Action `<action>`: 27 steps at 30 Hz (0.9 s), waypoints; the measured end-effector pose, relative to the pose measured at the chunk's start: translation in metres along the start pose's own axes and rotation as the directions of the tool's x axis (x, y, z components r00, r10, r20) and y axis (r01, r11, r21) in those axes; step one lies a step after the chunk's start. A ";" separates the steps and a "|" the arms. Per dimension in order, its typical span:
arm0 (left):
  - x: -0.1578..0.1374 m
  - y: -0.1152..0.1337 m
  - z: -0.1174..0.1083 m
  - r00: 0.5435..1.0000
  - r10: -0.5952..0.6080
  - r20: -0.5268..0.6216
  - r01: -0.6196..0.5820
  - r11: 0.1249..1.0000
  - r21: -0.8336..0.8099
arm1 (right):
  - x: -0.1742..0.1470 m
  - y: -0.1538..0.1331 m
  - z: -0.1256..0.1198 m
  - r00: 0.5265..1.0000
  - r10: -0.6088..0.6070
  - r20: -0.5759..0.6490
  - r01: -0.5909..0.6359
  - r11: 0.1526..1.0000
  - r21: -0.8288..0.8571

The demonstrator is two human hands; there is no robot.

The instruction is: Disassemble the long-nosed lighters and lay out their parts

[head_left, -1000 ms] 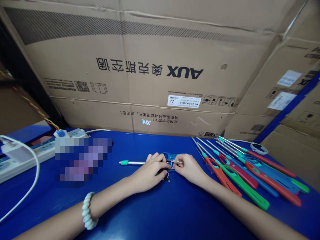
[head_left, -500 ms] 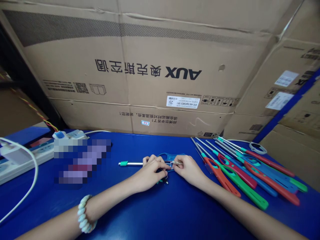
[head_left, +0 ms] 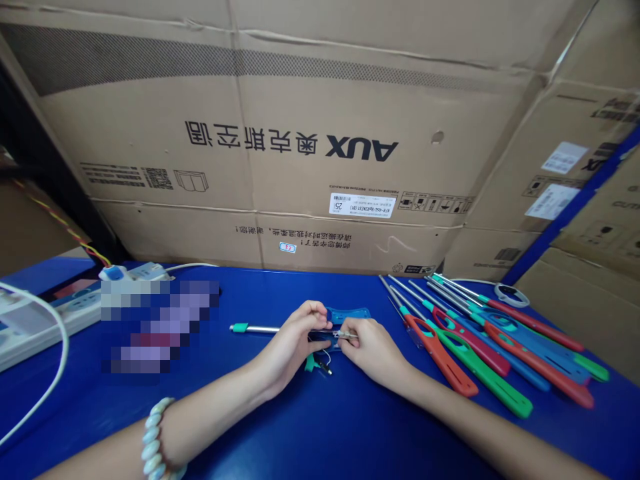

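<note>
A partly assembled long-reach lighter lies on the blue tabletop, its metal tube (head_left: 263, 329) with a teal tip pointing left and a blue handle shell (head_left: 349, 313) under the hands. My left hand (head_left: 296, 337) reaches over the tube's inner end, thumb and fingers apart and nothing visibly gripped. Pinched in my right hand (head_left: 371, 343) is a small silvery piece (head_left: 347, 335), held over the shell; its exact kind is too small to tell. Just below my left hand lie a teal trigger-like part (head_left: 312, 363) and a small black part (head_left: 325, 367) with a thin white wire.
Several long-reach lighters with orange, green, red and blue handles (head_left: 493, 370) lie on the right. Behind them is a white looped device (head_left: 512, 295). A power strip (head_left: 83, 303) with cables and a blurred purple item (head_left: 167, 327) occupy the left. A large cardboard box (head_left: 300, 80) stands behind.
My left hand has lifted and spread its fingers, uncovering the teal and black parts. My right hand has moved slightly down and left, still pinching the small silvery piece.
</note>
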State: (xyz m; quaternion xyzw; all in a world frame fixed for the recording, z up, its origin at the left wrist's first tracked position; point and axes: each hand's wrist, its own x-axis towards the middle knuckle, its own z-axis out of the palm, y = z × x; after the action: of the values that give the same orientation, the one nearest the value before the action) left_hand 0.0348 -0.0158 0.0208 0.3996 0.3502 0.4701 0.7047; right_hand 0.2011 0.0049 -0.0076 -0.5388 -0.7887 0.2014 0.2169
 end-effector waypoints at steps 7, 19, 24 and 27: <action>0.003 0.005 0.002 0.996 -0.083 -0.046 0.066 0.957 -0.284 | -0.001 -0.002 0.001 1.000 -0.001 0.007 0.001 1.000 -0.007; 0.007 0.006 -0.002 0.979 -0.150 -0.136 0.085 0.915 -0.394 | -0.001 -0.004 -0.001 1.000 -0.009 0.002 0.009 1.000 -0.007; 0.005 0.007 -0.002 0.980 -0.153 -0.128 0.087 0.906 -0.414 | 0.000 -0.003 -0.001 1.000 0.003 0.001 -0.003 1.000 -0.017; 0.005 0.006 -0.003 0.977 -0.167 -0.133 0.095 0.898 -0.429 | -0.001 -0.005 -0.001 1.000 0.013 -0.007 -0.013 0.999 -0.035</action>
State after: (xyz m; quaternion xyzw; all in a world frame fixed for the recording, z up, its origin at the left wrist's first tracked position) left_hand 0.0313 -0.0088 0.0242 0.1735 0.3247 0.5177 0.7724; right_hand 0.1986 0.0022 -0.0044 -0.5482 -0.7879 0.1872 0.2088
